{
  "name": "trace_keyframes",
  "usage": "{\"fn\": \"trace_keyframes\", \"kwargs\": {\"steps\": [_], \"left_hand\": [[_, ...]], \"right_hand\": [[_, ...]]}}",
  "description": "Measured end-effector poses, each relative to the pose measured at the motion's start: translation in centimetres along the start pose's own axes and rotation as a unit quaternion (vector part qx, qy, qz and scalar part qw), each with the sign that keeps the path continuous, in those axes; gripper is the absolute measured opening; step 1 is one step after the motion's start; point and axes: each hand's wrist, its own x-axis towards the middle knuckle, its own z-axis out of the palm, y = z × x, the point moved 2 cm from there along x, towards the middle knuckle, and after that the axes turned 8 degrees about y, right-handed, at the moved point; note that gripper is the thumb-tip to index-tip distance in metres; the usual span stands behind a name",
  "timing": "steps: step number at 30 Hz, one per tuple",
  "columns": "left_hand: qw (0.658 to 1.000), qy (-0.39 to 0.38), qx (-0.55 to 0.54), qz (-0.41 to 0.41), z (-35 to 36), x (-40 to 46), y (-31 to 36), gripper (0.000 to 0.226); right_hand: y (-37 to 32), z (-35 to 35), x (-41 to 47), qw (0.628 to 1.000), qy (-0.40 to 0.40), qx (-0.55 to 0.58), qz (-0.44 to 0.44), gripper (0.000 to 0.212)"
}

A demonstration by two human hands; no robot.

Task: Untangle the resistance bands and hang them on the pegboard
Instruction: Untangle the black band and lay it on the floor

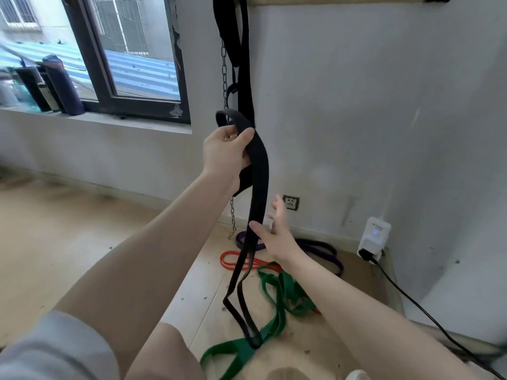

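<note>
My left hand [226, 152] grips the top loop of a long black resistance band [259, 171], held up in front of the wall. The band hangs down to the floor, its lower end lying on a green band [277, 289]. My right hand [275, 233] is open, fingers straight, with its thumb touching the black band at mid-length. On the floor lie an orange-red band [233, 260] and a purple band [318, 246], tangled with the green one. Black straps [241, 50] and a metal chain [225, 78] hang on the wall above. The pegboard itself is out of sight.
A window with a sill holding a dark bottle [61, 83] is at the left. A wall socket [291, 202] and a white plugged-in device [374, 237] with a black cable [417, 300] sit low on the right wall. Wooden floor [68, 229] spreads to the left.
</note>
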Motion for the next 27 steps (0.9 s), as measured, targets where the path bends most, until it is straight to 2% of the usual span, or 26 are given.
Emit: {"fn": "trace_keyframes", "kwargs": {"steps": [2, 3, 5, 7, 10, 12, 14, 15, 17, 19, 20, 22, 25, 27], "left_hand": [[1.000, -0.008, -0.020, -0.014, -0.5, -0.1, -0.4, 0.007], [0.999, -0.005, -0.028, -0.016, -0.8, 0.0, -0.4, 0.007], [0.999, 0.004, -0.042, -0.010, -1.5, 0.6, -0.3, 0.008], [0.998, 0.017, -0.058, -0.018, -2.3, 1.3, -0.5, 0.008], [0.997, 0.042, -0.052, -0.044, -3.5, 1.8, -1.8, 0.012], [0.995, 0.061, -0.054, -0.054, -4.3, 2.2, -2.9, 0.017], [0.993, 0.081, -0.056, -0.061, -5.4, 3.1, -3.9, 0.021], [0.991, 0.090, -0.049, -0.082, -5.9, 3.7, -4.7, 0.022], [0.977, 0.086, 0.006, -0.197, -7.3, 3.7, -7.1, 0.030], [0.941, 0.023, 0.123, -0.313, -8.4, 2.0, -10.6, 0.051], [0.927, -0.025, 0.183, -0.326, -8.7, 0.6, -12.2, 0.056], [0.924, -0.099, 0.220, -0.298, -8.6, -2.1, -14.6, 0.047], [0.945, -0.148, 0.184, -0.224, -8.3, -4.8, -16.9, 0.030], [0.952, -0.175, 0.197, -0.154, -8.2, -5.1, -17.8, 0.018]], "right_hand": [[-0.1, 0.4, 1.0, 0.999, -0.030, 0.015, -0.019, 0.051], [0.0, 0.4, 1.4, 0.999, -0.052, 0.007, -0.014, 0.035], [0.4, 0.3, 1.5, 0.996, -0.082, 0.009, 0.019, 0.019], [1.2, 0.3, 1.2, 0.993, -0.104, 0.016, 0.048, 0.019], [2.2, 0.7, 0.4, 0.989, -0.131, -0.067, 0.022, 0.039], [2.7, 0.8, 0.2, 0.990, -0.109, -0.090, 0.016, 0.037], [2.7, 0.2, 0.1, 0.996, -0.059, -0.059, 0.033, 0.028], [2.4, -0.1, 0.1, 0.997, -0.042, -0.041, 0.042, 0.024], [1.8, -0.8, 0.4, 0.997, -0.029, -0.045, 0.047, 0.016], [1.4, -1.0, 0.9, 0.997, -0.005, -0.044, 0.058, 0.011], [1.5, -1.0, 1.2, 0.997, 0.019, -0.027, 0.074, 0.011], [1.9, -0.8, 1.6, 0.989, 0.059, 0.023, 0.134, 0.010], [2.7, -0.4, 1.9, 0.967, 0.083, 0.089, 0.225, 0.003], [2.8, -0.6, 2.3, 0.950, 0.102, 0.152, 0.253, 0.005]]}}
